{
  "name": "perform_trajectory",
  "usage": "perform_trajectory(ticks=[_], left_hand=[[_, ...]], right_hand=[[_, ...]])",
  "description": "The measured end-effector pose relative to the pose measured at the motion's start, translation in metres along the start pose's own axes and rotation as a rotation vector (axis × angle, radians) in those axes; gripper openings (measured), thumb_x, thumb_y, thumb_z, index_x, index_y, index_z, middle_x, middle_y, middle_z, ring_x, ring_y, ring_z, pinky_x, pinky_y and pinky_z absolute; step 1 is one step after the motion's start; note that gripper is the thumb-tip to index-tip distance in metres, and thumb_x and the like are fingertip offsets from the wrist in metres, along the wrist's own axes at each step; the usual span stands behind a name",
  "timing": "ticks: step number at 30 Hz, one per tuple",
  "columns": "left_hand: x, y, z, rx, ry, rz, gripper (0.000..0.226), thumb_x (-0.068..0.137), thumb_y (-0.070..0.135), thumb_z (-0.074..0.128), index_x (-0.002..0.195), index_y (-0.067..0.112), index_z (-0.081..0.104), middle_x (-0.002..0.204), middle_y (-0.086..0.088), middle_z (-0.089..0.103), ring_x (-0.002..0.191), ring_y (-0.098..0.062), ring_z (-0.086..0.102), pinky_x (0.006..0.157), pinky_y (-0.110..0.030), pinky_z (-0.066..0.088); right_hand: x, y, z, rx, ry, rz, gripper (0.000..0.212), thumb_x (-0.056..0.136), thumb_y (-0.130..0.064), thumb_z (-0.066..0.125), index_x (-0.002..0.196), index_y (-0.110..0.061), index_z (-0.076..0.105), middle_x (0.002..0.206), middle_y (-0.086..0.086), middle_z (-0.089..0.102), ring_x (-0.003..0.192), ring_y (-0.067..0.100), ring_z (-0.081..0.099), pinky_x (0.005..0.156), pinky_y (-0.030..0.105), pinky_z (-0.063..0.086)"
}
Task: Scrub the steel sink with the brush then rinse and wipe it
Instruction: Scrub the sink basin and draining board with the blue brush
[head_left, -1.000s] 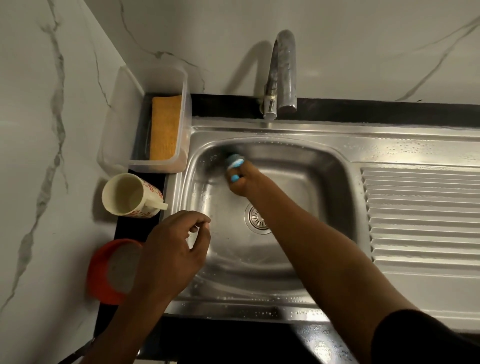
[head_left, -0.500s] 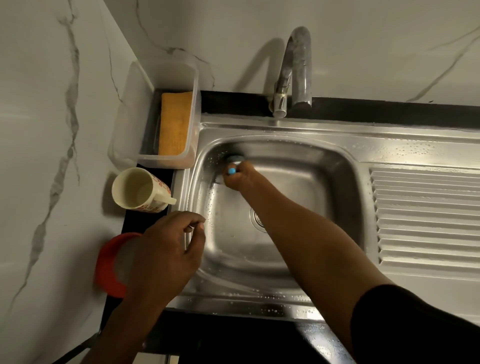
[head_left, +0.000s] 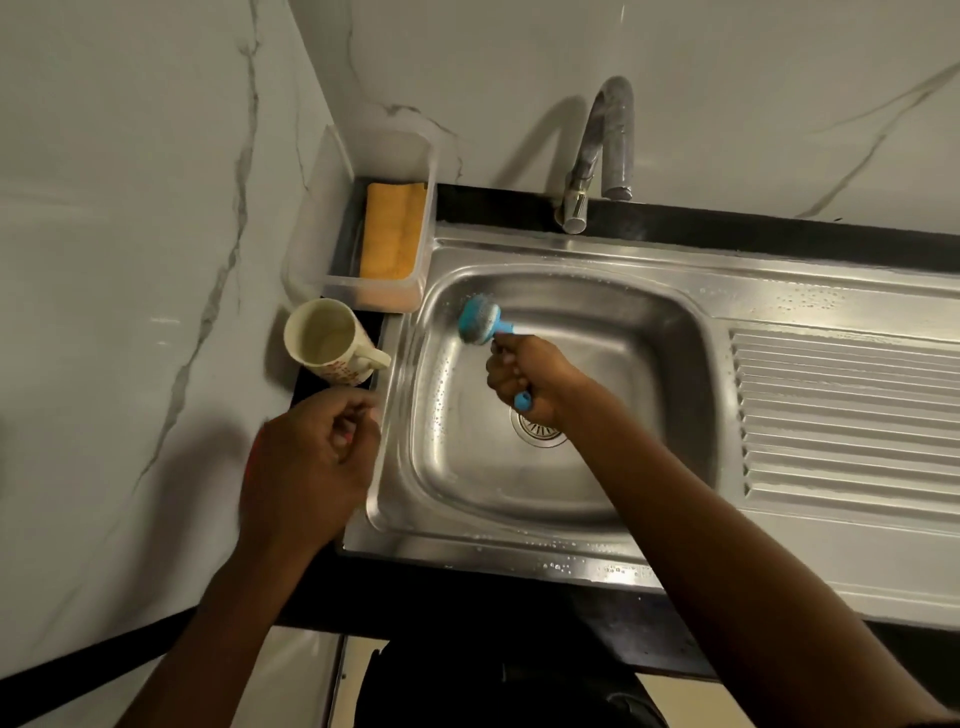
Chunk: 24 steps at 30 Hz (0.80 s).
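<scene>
Wall: white veined marble is rising behind the sink and along its left side.
Sink: the steel basin is sitting in a black counter, with water drops clinging to its walls and front rim. The ribbed drainboard is running off to its right.
Right hand: it is reaching into the sink from the front edge. The fingers are wrapping tightly round the brush handle, whose blue end is poking out under the fist.
Left hand: it is hovering just outside the sink's left rim, over the counter. The fingers are curling loosely toward the palm. It is blurred, and nothing is showing in its grasp.
Tub: a clear plastic box is standing at the sink's back left corner, against the wall.
Tap: its curved spout is bending down near the sink's back rim.
Mug: a cream mug is sitting left of the sink, between tub and left hand, its handle pointing toward the sink.
Cloth: an orange folded cloth is lying inside the tub.
Brush: its round blue head is sitting inside the sink at the back left wall. Whether the bristles are touching steel cannot be told.
Drain: the round strainer is lying in the sink's floor, partly hidden by the right wrist.
</scene>
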<state>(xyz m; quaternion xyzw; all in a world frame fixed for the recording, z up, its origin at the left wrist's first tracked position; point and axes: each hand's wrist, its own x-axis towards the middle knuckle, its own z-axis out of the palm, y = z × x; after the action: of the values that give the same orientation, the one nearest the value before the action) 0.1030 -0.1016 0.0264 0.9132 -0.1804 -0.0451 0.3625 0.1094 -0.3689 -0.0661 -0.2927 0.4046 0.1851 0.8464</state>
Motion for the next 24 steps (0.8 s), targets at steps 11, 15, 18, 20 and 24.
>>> perform_trajectory(ticks=[11,15,18,20,24], left_hand=[[-0.002,0.0,-0.049,-0.006,0.189,0.052,0.013,0.101,0.014,0.062,0.107,0.017,0.074,0.094,0.012,0.072,0.085,0.006,0.066,0.072,-0.006,0.049],[-0.003,-0.002,-0.057,-0.019,0.201,0.058,0.018,0.101,0.018,0.057,0.106,0.018,0.074,0.096,0.011,0.072,0.086,0.001,0.067,0.072,-0.011,0.051],[-0.004,-0.006,-0.062,-0.013,0.205,0.041,0.027,0.098,0.025,0.052,0.108,0.015,0.074,0.101,0.005,0.075,0.089,-0.007,0.068,0.075,-0.019,0.053],[-0.005,-0.007,-0.063,-0.007,0.2,0.026,0.03,0.098,0.027,0.051,0.109,0.013,0.075,0.103,0.003,0.076,0.09,-0.01,0.068,0.076,-0.018,0.051],[-0.011,-0.006,-0.061,-0.02,0.194,0.006,0.032,0.097,0.028,0.051,0.11,0.012,0.076,0.103,0.005,0.075,0.09,-0.008,0.066,0.076,-0.019,0.052]], right_hand=[[-0.089,0.068,0.083,-1.213,-0.157,-0.547,0.021,0.109,-0.046,0.047,0.098,-0.028,0.05,0.078,-0.006,0.055,0.059,0.005,0.05,0.058,0.024,0.041],[-0.076,0.094,0.107,-1.587,-0.257,-0.667,0.02,0.11,-0.043,0.041,0.117,-0.025,0.043,0.084,0.001,0.06,0.073,0.021,0.06,0.066,0.036,0.046],[-0.065,0.116,0.121,-1.862,-0.209,-0.853,0.036,0.108,-0.04,0.046,0.136,-0.019,0.043,0.082,0.0,0.056,0.061,0.017,0.053,0.059,0.03,0.041],[-0.061,0.125,0.127,-1.921,-0.227,-0.977,0.037,0.104,-0.036,0.057,0.135,-0.018,0.05,0.086,-0.001,0.059,0.061,0.013,0.052,0.059,0.027,0.039],[-0.056,0.131,0.131,-2.013,-0.222,-0.896,0.038,0.101,-0.03,0.065,0.135,-0.018,0.055,0.104,0.006,0.07,0.074,0.021,0.06,0.065,0.03,0.042]])
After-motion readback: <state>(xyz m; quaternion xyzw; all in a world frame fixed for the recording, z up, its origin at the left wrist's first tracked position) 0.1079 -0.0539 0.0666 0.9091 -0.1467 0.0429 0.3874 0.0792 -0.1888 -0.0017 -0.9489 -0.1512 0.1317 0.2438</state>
